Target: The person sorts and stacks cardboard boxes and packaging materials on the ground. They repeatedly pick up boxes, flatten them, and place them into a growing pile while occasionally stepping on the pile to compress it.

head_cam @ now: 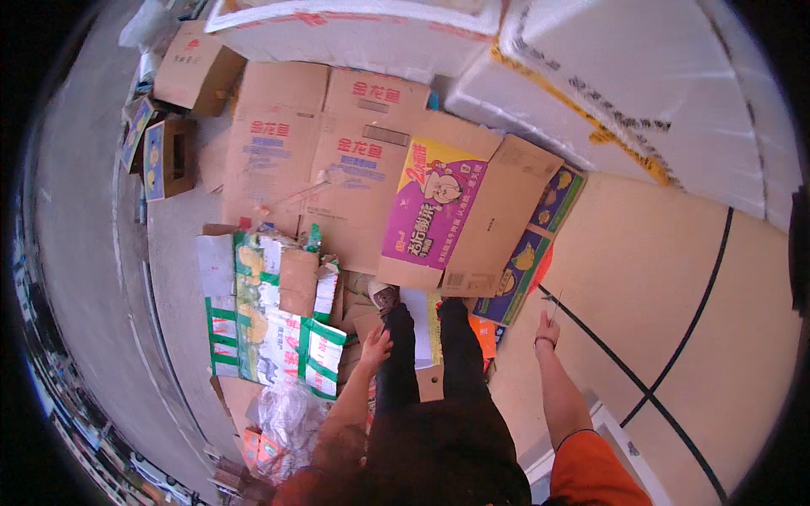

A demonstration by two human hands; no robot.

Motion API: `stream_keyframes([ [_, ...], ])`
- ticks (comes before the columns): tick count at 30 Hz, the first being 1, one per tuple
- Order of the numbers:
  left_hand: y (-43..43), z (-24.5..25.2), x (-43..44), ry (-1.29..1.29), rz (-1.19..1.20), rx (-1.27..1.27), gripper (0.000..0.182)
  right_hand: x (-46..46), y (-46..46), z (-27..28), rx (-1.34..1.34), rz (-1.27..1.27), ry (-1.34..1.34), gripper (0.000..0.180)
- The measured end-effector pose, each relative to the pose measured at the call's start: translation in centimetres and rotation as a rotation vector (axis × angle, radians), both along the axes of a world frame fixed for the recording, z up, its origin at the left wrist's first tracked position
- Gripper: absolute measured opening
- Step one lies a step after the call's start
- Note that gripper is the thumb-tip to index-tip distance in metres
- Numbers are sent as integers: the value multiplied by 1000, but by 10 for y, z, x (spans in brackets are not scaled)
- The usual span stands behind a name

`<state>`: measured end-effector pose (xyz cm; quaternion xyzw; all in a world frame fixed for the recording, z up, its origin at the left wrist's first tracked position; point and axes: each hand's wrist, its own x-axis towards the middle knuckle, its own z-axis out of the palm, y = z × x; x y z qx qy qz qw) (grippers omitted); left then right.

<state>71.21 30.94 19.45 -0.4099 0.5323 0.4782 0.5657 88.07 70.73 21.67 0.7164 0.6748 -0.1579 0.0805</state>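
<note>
My left hand (378, 346) is raised beside my left leg with its fingers apart and nothing seen in it. Out to the right, my right hand (547, 330) is closed around a thin blade-like tool (556, 305) that points away from me; its exact kind cannot be told. Ahead of my feet lies a flattened purple-printed cardboard carton (433, 205), overlapping large flattened brown cartons (272, 148). Blue-and-green printed cardboard (514, 278) sticks out from under its right side. A flattened white-and-green carton (272, 316) bound with green tape lies to my left.
White foam boxes (607, 82) with yellow tape stand along the far right. Brown cartons (193, 69) stand at the far left near a road (82, 190). Clear plastic wrap (288, 417) lies at lower left. Tiled flooring with dark joints (645, 303) extends to my right.
</note>
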Motion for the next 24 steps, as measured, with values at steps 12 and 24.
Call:
stream_keyframes([
  [12, -122, 89, 23, 89, 352, -233, 33, -95, -12, 95, -236, 214, 244, 44],
  [24, 116, 155, 121, 47, 1098, -523, 26, -395, 96, 66, -827, 899, 261, 35],
])
